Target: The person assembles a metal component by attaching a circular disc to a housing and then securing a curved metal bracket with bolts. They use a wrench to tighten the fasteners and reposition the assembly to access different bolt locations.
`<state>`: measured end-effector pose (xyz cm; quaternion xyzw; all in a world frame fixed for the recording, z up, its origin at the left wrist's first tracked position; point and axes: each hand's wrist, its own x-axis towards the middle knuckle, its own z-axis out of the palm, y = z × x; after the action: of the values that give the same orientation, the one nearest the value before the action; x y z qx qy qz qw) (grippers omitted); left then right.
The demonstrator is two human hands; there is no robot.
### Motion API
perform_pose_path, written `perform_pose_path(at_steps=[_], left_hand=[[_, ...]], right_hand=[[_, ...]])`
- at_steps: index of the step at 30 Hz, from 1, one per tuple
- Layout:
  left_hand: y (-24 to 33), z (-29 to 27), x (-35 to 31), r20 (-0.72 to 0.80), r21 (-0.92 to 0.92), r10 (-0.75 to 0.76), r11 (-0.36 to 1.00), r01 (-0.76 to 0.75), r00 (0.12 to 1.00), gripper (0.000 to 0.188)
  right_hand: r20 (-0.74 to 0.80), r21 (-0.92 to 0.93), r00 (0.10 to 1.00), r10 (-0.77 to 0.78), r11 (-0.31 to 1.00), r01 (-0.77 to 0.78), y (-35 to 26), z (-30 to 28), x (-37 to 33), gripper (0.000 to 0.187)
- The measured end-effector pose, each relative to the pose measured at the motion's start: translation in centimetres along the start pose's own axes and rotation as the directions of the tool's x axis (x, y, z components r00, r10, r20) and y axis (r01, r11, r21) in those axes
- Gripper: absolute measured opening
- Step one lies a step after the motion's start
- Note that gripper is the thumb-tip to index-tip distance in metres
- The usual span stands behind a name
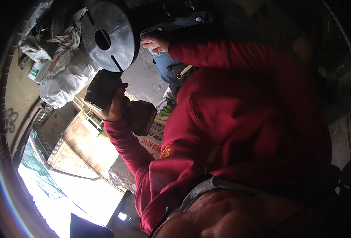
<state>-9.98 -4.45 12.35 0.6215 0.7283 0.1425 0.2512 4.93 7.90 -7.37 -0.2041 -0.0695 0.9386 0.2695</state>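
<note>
My left hand [113, 110] is closed around the grip of a dark cordless power tool [143, 118], whose battery end shows below my wrist. The tool's black body points up toward a large grey metal disc [118, 41] with a round centre hole and two slots. What kind of bit or socket it carries is hidden. Behind the disc's right side, my right hand [155, 42] lies at the lower edge of a black metal bracket [179, 22]; its fingers appear curled against it, partly in shadow. The bracket has bolts along it.
A wrench [184, 71] lies by my blue jeans [166, 65]. White plastic bags [68, 81], crumpled cloths and a white-green container [36, 72] sit left of the disc. A printed sack [153, 137] lies beneath the tool. Bright daylight enters at lower left.
</note>
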Motion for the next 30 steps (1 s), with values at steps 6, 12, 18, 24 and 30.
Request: perform_pose_path(at_steps=[6,12,18,24,30], left_hand=[[1.0,-0.8,1.5,0.007,-0.356,-0.347,0.876,0.326,0.938,0.024],[1.6,-2.0,2.6,0.069,-0.306,-0.418,0.855,0.418,0.906,0.02],[1.4,-4.2,3.8,0.205,0.073,-0.375,0.927,0.368,0.904,0.016],[2.8,-4.6,2.5,0.268,-0.106,-0.564,0.788,0.606,0.781,0.016],[1.9,-4.0,4.1,0.321,0.427,0.19,0.845,-0.321,0.928,0.026]], right_hand=[[0.022,0.066,0.999,-0.046,0.997,0.045,-1.1,0.1,0.0,0.037],[0.045,0.065,0.998,-0.045,0.997,0.042,-1.4,0.0,-0.8,0.035],[0.055,0.024,0.998,-0.026,0.999,0.025,-2.5,-0.7,-1.6,0.034],[0.065,-0.033,0.996,0.066,0.997,-0.063,-1.2,0.3,-1.6,0.032],[0.06,-0.114,0.983,0.174,0.979,-0.166,0.1,1.2,-1.4,0.031]])
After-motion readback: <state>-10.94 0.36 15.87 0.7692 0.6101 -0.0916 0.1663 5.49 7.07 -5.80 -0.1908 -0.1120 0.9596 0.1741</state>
